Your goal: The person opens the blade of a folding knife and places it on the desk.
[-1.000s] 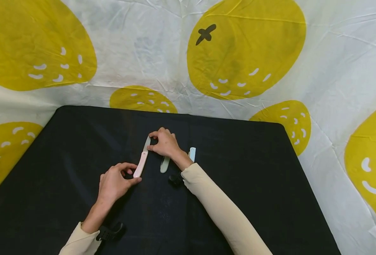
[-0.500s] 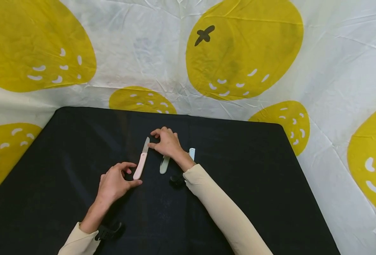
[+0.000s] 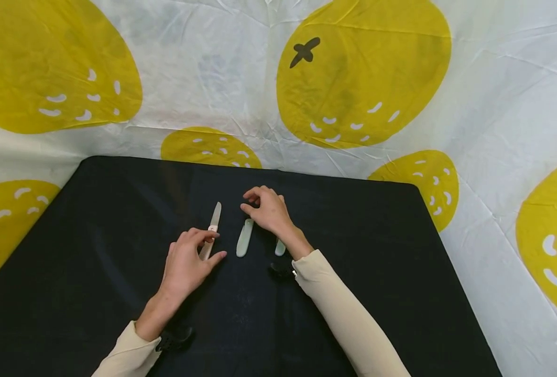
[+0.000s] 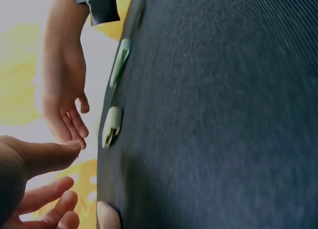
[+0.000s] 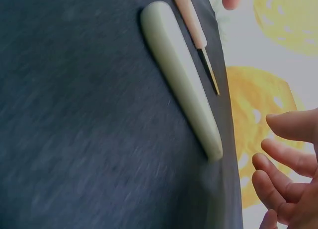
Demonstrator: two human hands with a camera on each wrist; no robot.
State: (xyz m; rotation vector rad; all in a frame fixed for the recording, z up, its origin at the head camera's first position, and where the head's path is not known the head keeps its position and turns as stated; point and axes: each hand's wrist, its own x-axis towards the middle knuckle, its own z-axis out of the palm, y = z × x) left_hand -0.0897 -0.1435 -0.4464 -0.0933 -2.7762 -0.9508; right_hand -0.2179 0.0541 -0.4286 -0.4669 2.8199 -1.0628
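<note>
A folding knife with a pink handle [image 3: 216, 214] lies on the black cloth, its blade out and pointing away. My left hand [image 3: 186, 262] hovers over its handle, partly covering it; in the left wrist view thumb and fingers are spread with nothing between them. To its right is a pale green folding knife [image 3: 244, 238], folded, also seen large in the right wrist view as a green handle [image 5: 181, 80]. My right hand [image 3: 270, 210] is just beyond that knife's far end, fingers loosely bent around nothing. Another pale folding knife [image 3: 280, 248] is mostly hidden under the right wrist.
A black cloth [image 3: 377, 272] covers the table. Behind it hangs a white sheet [image 3: 203, 63] printed with big yellow shapes. Each wrist wears a black camera mount, the left one [image 3: 176, 339] low over the cloth.
My right hand has let go of the pink knife's blade and moved right, over the green knives. My left hand has shifted right and up, from beside the pink handle to over it.
</note>
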